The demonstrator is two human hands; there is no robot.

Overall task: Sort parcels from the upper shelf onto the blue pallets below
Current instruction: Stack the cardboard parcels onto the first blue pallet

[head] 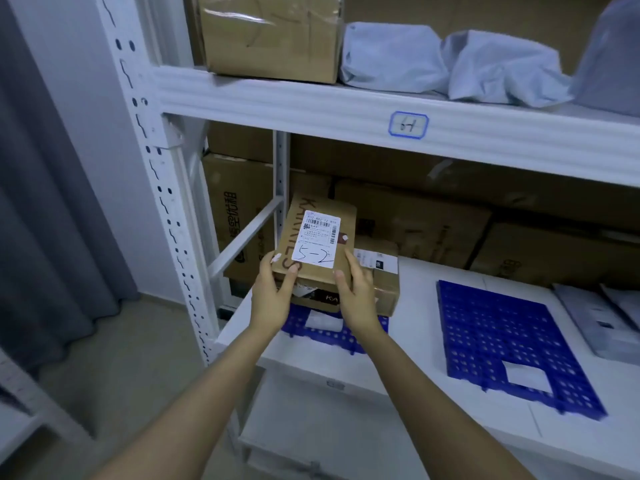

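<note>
I hold a small brown cardboard parcel (313, 233) with a white label marked "5-2", tilted up above the left blue pallet (332, 336). My left hand (272, 294) grips its lower left corner, thumb on top. My right hand (356, 294) grips its lower right edge. Under the parcel, other brown boxes (377, 271) sit on that pallet. A second blue pallet (509, 341) lies to the right with only a white slip on it. The upper shelf (346, 109) carries a taped brown box (270, 36) and grey bag parcels (450, 60).
Large cardboard boxes (433, 216) line the back of the lower shelf. Grey flat parcels (602, 320) lie at the far right. The white rack upright (162, 188) stands at the left, with a grey curtain (41, 202) beyond it. A label "64" (408, 124) marks the shelf beam.
</note>
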